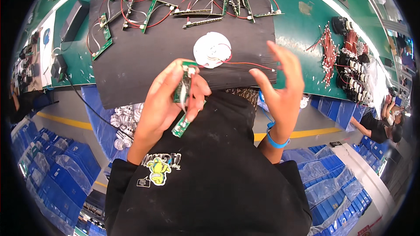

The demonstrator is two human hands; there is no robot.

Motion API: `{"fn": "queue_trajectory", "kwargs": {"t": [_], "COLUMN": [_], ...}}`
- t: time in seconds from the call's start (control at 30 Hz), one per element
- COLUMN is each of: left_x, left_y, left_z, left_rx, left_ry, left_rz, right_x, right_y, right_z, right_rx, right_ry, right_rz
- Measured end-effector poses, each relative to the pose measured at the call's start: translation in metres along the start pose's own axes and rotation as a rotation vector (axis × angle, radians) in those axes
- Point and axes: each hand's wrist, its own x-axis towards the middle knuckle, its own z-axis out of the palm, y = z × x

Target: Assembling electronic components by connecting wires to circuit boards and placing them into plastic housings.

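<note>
My left hand [164,91] is closed on a green circuit board [183,86], held upright near the front edge of the black mat. A second small green board [181,126] hangs below it, joined by white and red wires. To the right, my right hand [284,85] is in the air with thumb and fingers apart, nothing between them. A blue wrist strap [277,139] circles that wrist. Between and beyond my hands, a round white plastic part [211,49] lies on the mat, with a red wire [251,65] running off to the right.
Several wired circuit boards [225,4] are spread along the far side of the black mat [131,67]. Bundled red wires [328,54] and black-and-white round parts [356,78] lie at the right. White round parts [127,120] sit below the table's left edge. Blue bins [65,170] stand around.
</note>
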Motion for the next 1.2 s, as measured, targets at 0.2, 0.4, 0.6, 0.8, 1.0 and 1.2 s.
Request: {"fn": "queue_trajectory", "kwargs": {"t": [0.2, 0.4, 0.6, 0.8, 1.0, 1.2], "left_x": [0.008, 0.008, 0.008, 0.008, 0.009, 0.008], "left_y": [0.002, 0.006, 0.0, -0.009, -0.012, -0.014], "left_z": [-0.008, 0.002, 0.008, 0.006, 0.01, 0.013], "left_rx": [-0.362, -0.155, 0.029, -0.002, 0.213, 0.272], "left_ry": [-0.217, -0.054, -0.039, -0.088, -0.043, 0.018], "left_rz": [-0.154, -0.004, 0.086, 0.142, 0.188, 0.214], "right_x": [-0.023, -0.021, -0.017, -0.012, -0.013, -0.012], "right_y": [0.015, 0.014, -0.005, -0.026, -0.042, -0.04], "right_z": [0.017, 0.047, 0.043, 0.056, 0.051, 0.054], "right_rx": [0.953, 1.163, 0.738, 0.34, 0.571, 0.582], "right_ry": [0.023, 0.259, -0.127, 0.005, -0.07, -0.034], "right_rz": [0.486, 0.302, -0.001, -0.342, -0.216, -0.222]}}
